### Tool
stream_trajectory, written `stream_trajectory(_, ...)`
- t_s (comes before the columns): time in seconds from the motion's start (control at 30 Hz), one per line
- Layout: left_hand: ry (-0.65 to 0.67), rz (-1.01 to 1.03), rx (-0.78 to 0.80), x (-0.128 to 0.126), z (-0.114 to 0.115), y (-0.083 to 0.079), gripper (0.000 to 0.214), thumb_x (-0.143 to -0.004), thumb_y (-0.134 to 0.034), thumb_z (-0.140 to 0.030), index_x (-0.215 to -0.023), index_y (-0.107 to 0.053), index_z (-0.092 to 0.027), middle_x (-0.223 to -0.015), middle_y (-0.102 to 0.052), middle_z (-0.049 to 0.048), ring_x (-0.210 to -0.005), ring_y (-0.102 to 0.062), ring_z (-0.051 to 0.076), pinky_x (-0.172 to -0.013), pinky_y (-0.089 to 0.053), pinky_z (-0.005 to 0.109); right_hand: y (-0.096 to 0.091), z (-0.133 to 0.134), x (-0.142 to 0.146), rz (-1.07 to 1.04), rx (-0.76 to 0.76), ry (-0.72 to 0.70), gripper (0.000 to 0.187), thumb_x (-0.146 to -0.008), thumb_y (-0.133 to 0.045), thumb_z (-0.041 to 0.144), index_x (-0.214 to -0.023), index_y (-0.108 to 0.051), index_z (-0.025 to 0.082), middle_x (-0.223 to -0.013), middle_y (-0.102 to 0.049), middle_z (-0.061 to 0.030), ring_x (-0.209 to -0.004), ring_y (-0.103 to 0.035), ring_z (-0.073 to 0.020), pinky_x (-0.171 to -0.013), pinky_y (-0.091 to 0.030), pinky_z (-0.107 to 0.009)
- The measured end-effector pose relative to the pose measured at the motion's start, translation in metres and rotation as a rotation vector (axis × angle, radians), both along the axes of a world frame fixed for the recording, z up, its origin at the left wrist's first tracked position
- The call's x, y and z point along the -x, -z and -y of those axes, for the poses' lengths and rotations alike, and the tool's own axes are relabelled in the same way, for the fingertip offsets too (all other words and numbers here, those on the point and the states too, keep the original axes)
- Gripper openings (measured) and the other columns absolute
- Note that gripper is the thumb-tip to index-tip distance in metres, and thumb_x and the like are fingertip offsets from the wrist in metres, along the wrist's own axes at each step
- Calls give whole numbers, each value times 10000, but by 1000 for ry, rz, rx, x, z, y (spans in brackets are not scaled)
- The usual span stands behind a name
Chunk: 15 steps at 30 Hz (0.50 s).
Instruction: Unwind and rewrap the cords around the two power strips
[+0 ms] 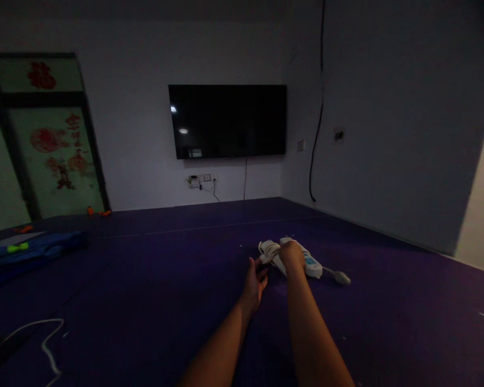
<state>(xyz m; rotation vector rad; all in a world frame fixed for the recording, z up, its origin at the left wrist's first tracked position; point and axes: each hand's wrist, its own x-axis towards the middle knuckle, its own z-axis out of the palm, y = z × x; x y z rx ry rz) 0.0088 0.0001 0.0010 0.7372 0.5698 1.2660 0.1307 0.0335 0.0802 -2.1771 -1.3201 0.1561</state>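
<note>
Two white power strips lie side by side on the purple floor. The right one (313,266) has a blue socket face, and from its near end a short cord runs to a pale plug (341,277). White cord (269,249) is wound around the left strip. My right hand (292,254) is closed at that cord, between the strips; its fingertips are mostly hidden. Beside the left strip, my left hand (255,286) has its thumb up and its fingers apart, with fingertips close to or touching the white cord.
Purple flooring (165,301) spreads around me. A blue cloth-like pile (44,246) lies at left, and a white cable (44,344) curves across the near left. A television (229,121) hangs on the far wall above sockets. A black cable (318,129) hangs at right.
</note>
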Motion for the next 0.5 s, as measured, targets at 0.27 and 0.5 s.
stream_trajectory(0.27,4,-27,32,-1,0,1,527,-890,-330,-523,-1237,-516,-172,-1475,-324,101,-1267,-418,263,-1055,-305,370,-4,3,-2,-87,44,35,315,-810,-492,148,-1074,-648,72,-1090,-649,-199,-1020,-622,-284,-762,-489,-313)
stream_trajectory(0.5,15,-48,32,0,0,1,531,-889,-329,-532,-1232,-520,-174,-1475,-318,105,-1265,-421,267,-1051,-307,375,1,4,-4,-52,19,44,300,-820,-478,154,-1046,-661,84,-1050,-660,-204,-1004,-632,-271,-741,-488,-295)
